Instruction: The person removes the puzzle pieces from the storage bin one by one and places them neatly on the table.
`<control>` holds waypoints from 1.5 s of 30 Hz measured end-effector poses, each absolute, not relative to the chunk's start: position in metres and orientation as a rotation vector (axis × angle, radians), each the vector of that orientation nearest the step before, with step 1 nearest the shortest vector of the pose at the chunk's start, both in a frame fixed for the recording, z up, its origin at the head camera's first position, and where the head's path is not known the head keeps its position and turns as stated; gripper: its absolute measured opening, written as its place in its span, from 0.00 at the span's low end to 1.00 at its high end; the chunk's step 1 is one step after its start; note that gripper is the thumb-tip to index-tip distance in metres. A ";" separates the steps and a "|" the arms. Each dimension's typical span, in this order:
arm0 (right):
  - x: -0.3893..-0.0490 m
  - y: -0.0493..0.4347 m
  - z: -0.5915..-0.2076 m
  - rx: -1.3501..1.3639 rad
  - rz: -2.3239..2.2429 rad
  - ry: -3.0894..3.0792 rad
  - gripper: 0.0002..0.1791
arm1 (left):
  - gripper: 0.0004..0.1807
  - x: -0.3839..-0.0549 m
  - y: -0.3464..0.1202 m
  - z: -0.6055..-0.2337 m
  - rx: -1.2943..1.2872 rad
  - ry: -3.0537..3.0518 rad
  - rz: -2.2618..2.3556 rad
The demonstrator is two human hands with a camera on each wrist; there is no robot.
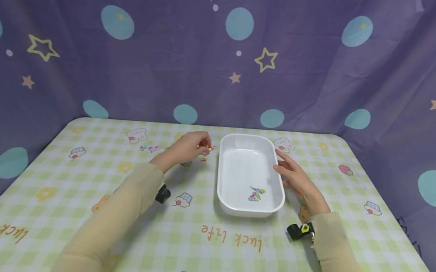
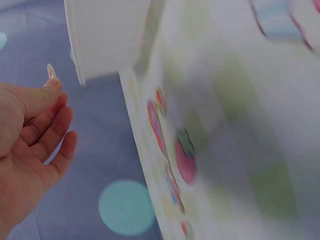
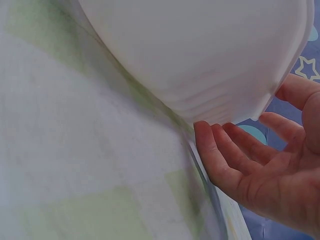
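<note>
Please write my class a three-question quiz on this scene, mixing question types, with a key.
1. Multiple choice: which hand touches the white tub? A) left B) right C) neither
2. True or false: the tub is upside down.
3. Fill in: in the head view, the left hand pinches a small piece to the ____ of the tub.

Key: 1. B, the right hand. 2. False; it stands upright, with small colourful pieces inside. 3. left.
</note>
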State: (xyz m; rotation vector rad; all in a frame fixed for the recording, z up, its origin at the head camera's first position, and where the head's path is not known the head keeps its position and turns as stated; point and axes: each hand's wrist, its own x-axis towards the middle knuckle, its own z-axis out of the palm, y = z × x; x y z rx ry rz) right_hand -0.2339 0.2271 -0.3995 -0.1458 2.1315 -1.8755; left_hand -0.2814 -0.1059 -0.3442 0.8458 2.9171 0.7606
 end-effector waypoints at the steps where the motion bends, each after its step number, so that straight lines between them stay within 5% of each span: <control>1: -0.234 0.227 -0.400 -0.142 -1.879 2.128 0.37 | 0.04 -0.282 -0.111 -0.345 0.832 2.922 0.758; 16: -0.236 0.227 -0.402 -0.146 -1.883 2.126 0.37 | 0.03 -0.293 -0.159 -0.376 0.690 2.946 0.704; 45: -0.236 0.228 -0.401 -0.163 -1.873 2.123 0.37 | 0.03 -0.300 -0.160 -0.392 0.627 2.910 0.569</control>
